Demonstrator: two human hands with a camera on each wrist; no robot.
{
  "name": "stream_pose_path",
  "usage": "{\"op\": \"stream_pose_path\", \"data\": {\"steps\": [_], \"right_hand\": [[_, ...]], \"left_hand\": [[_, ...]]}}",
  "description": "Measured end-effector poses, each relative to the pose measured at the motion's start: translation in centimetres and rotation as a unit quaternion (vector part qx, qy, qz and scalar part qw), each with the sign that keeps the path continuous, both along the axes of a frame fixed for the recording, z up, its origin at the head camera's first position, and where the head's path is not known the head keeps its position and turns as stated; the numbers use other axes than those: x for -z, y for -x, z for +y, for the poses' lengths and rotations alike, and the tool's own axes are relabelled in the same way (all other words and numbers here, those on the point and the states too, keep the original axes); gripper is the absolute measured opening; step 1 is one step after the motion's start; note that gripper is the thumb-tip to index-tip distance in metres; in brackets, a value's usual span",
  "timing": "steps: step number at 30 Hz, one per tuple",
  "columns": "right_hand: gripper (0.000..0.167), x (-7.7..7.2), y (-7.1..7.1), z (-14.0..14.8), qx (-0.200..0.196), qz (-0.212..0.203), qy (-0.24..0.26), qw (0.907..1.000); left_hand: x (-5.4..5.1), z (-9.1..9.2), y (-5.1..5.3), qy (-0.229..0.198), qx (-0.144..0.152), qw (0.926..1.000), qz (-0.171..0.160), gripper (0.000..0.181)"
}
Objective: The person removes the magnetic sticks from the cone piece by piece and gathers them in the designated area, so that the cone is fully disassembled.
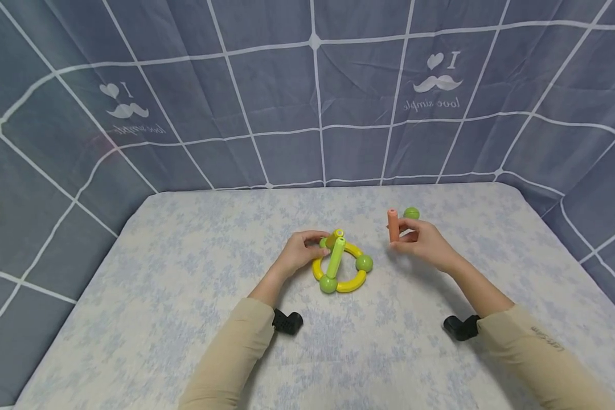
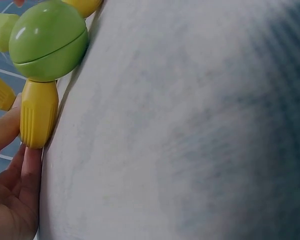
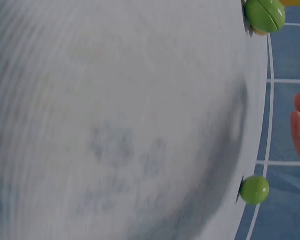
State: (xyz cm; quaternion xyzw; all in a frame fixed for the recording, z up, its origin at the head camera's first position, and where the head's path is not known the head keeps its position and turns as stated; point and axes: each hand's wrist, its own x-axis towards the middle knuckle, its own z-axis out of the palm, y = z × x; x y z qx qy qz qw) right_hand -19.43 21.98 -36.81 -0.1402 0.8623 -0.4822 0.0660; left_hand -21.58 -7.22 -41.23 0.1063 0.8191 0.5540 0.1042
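A ring of yellow curved rods [image 1: 351,285] joined by green balls [image 1: 364,263] lies on the table. A light-green rod [image 1: 336,257] stands tilted from the ring's near ball, and a yellow rod [image 1: 334,238] rises from the far side. My left hand [image 1: 298,252] grips the ring at its left side; in the left wrist view the fingers are round a yellow curved piece [image 2: 39,115] below a green ball [image 2: 49,42]. My right hand [image 1: 426,245] pinches an upright orange rod [image 1: 393,225] above the table, right of the ring. That rod is out of the right wrist view.
A loose green ball [image 1: 411,213] sits behind the right hand, also seen in the right wrist view. The table [image 1: 184,273] has a pale floral cover, and a blue gridded curtain [image 1: 266,102] hangs along its back and sides.
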Motion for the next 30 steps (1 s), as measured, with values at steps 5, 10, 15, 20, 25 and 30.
{"op": "stream_pose_path", "data": {"steps": [5, 10, 15, 20, 25, 30], "right_hand": [[0.049, -0.4, -0.1, 1.3, 0.022, 0.012, -0.032, 0.9992], [0.048, -0.5, 0.0, 2.6, 0.036, 0.027, -0.057, 0.9973], [0.046, -0.2, 0.2, 4.0, 0.047, 0.035, -0.066, 0.9961], [0.051, 0.1, 0.3, 5.0, 0.059, 0.035, -0.061, 0.9957], [0.054, 0.4, 0.5, 5.7, 0.077, 0.025, -0.06, 0.9949], [0.054, 0.8, 0.9, 6.5, 0.09, 0.024, -0.072, 0.9931]], "left_hand": [[-0.1, 0.1, 0.0, 0.001, -0.004, 1.0, -0.002, 0.036], [-0.2, 0.1, 0.0, -0.001, 0.0, 1.0, 0.002, 0.036], [-0.2, 0.1, 0.0, 0.0, 0.0, 1.0, -0.001, 0.036], [-0.1, 0.0, -0.1, -0.003, 0.003, 1.0, 0.001, 0.036], [-0.1, 0.0, -0.2, -0.005, 0.004, 1.0, -0.001, 0.036], [0.0, 0.0, -0.2, -0.008, 0.005, 1.0, 0.001, 0.035]]}}
